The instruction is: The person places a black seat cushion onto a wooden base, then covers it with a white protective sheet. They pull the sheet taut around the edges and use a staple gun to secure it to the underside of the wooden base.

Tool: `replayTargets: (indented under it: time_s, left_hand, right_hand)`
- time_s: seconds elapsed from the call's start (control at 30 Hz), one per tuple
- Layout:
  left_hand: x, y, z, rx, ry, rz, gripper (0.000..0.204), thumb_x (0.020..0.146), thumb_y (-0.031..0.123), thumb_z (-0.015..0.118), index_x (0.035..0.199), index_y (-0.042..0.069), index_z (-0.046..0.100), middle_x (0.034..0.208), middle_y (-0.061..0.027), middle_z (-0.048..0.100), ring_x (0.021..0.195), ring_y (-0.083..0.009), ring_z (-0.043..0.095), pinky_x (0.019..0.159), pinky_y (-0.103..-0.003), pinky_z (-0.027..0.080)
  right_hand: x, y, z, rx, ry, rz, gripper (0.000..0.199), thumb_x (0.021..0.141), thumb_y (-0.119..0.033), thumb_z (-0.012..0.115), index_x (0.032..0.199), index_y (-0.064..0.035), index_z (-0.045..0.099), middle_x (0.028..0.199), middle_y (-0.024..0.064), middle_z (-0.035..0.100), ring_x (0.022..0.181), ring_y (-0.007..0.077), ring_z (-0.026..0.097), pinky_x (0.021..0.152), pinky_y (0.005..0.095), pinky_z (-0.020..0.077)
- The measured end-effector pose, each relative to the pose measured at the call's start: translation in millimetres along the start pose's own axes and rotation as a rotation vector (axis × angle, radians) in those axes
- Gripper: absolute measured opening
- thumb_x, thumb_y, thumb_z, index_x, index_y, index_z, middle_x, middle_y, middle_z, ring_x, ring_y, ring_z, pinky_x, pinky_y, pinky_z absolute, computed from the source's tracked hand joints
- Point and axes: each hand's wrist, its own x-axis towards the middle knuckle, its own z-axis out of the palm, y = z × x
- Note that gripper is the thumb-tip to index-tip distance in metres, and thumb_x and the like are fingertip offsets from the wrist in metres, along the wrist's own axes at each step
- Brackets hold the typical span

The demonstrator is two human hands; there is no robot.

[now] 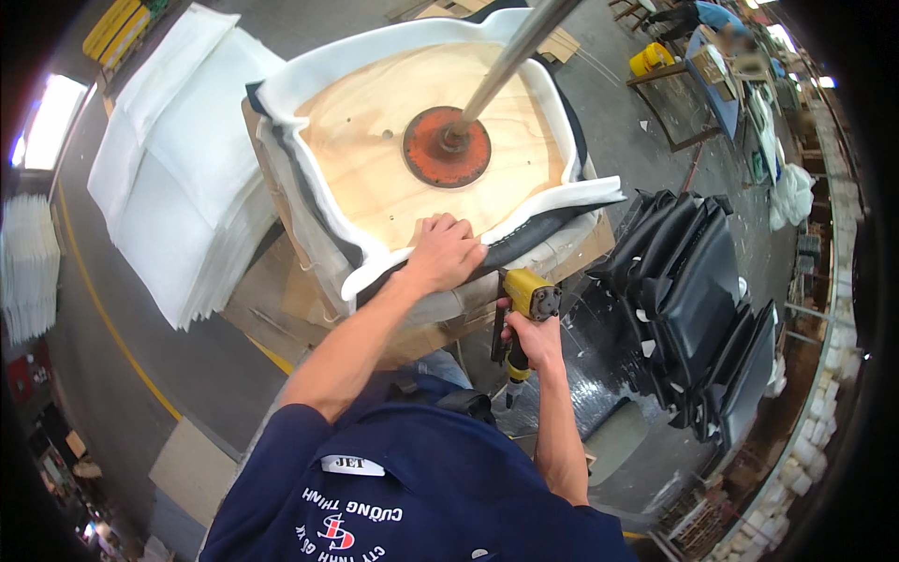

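In front of me lies a wooden seat panel (346,131), underside up, with a white padding edge (328,201) and black cover (524,234) standing up around its rim. A round orange-red pad (426,150) on a metal rod (510,70) presses on the panel's middle. My left hand (444,253) is curled over the near edge, gripping the cover and padding against the wood. Just to its right, my right hand (534,335) is wrapped around a yellow pneumatic staple gun (531,292), its nose close to the cover's near edge.
White padding sheets (187,159) are stacked at the left. Black seat covers (684,281) pile up on a dark shiny table (599,328) at the right. Cardboard (599,239) shows under the seat. Far right, a person (716,19) bends near a table and a yellow bucket (648,60).
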Motion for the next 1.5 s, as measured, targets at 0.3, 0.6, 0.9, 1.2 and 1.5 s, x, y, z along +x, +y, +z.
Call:
replayTargets:
  time_s: [0.3,0.6,0.9,1.2,1.5]
  left_hand:
    - [-4,5,-16,0.244,-0.127,0.081,0.045,0.087,0.051,0.067,0.093,0.007,0.071,0.1,-0.0099,0.059,0.102,-0.0296,0.052,0.09,-0.045,0.038]
    - [-4,-1,-1,0.239,0.057,0.118,0.031,0.078,0.039,0.076,0.071,0.01,0.07,0.096,-0.0065,0.058,0.097,-0.0264,0.053,0.087,-0.042,0.038]
    - [-5,-6,8,0.209,0.146,0.05,0.027,0.076,0.035,0.078,0.07,0.01,0.07,0.098,-0.0052,0.058,0.1,-0.0258,0.052,0.089,-0.043,0.036]
    - [-3,-1,9,0.197,0.121,-0.021,0.026,0.08,0.034,0.075,0.072,0.01,0.071,0.098,-0.0054,0.058,0.101,-0.0254,0.053,0.09,-0.042,0.038]
    - [-6,-3,-8,0.172,0.056,0.085,0.028,0.081,0.038,0.074,0.082,0.01,0.067,0.099,-0.0074,0.056,0.102,-0.0272,0.052,0.088,-0.044,0.037]
  right_hand:
    - [9,9,-14,0.03,-0.012,0.035,0.061,0.081,0.004,0.061,0.141,-0.0033,0.053,0.1,0.009,0.072,0.059,0.0125,0.061,0.053,0.0291,0.0539]
    - [18,-29,-1,0.086,-0.125,0.039,0.079,0.08,0.011,0.058,0.154,-0.011,0.04,0.106,0.0127,0.069,0.062,0.0137,0.059,0.056,0.0292,0.0525]
    - [24,-42,9,-0.06,-0.169,0.082,0.084,0.078,0.013,0.057,0.156,-0.0109,0.038,0.106,0.0129,0.069,0.063,0.0137,0.061,0.057,0.028,0.053]
    - [35,-49,22,-0.336,-0.14,0.082,0.07,0.081,0.005,0.058,0.149,-0.0068,0.046,0.09,0.009,0.065,0.055,0.0129,0.058,0.05,0.029,0.0492]
    - [21,-43,9,-0.042,-0.1,0.09,0.079,0.079,0.009,0.058,0.153,-0.0101,0.041,0.102,0.0121,0.068,0.059,0.0148,0.06,0.052,0.0295,0.0516]
